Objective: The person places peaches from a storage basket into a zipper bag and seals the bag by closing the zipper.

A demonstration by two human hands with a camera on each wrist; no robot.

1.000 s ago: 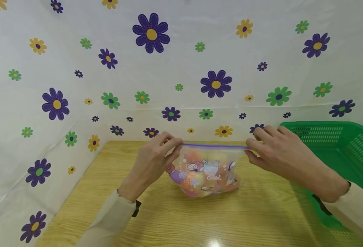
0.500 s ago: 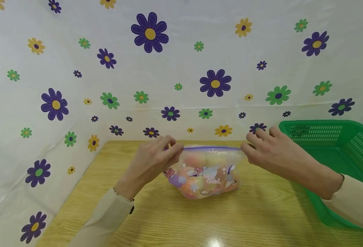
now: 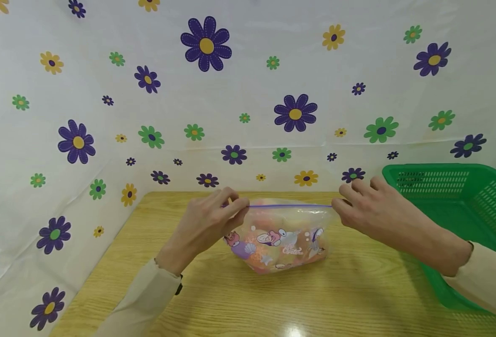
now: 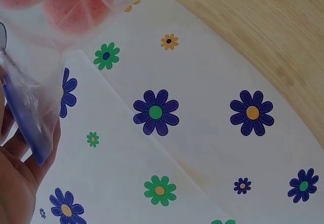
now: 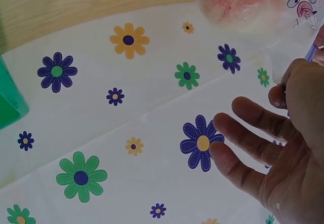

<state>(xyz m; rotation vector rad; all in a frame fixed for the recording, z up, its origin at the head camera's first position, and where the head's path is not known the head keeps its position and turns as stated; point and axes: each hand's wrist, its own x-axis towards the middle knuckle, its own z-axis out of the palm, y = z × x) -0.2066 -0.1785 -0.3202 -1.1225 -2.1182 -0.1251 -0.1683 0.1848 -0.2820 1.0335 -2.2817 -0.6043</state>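
A clear printed zip bag (image 3: 290, 238) with a purple zip strip along its top stands on the wooden table, filled with round reddish and yellowish things, perhaps fruit. My left hand (image 3: 207, 220) pinches the strip's left end between thumb and fingers. At the right end, my right hand (image 3: 370, 210) pinches the strip with thumb and index finger. In the right wrist view the other fingers (image 5: 248, 125) of that hand are spread away from the bag. Through the film in the left wrist view, a reddish round thing (image 4: 76, 8) shows.
A green plastic basket (image 3: 454, 187) with perforated walls stands at the right, beneath my right forearm. Behind and to the left hangs a white sheet (image 3: 248, 84) printed with flowers. The wooden table (image 3: 239, 304) extends toward me in front of the bag.
The bag's zip edge has come slightly lower and nearer. My right hand has shifted a little left along the strip from its earlier place. Both hands keep their pinch.
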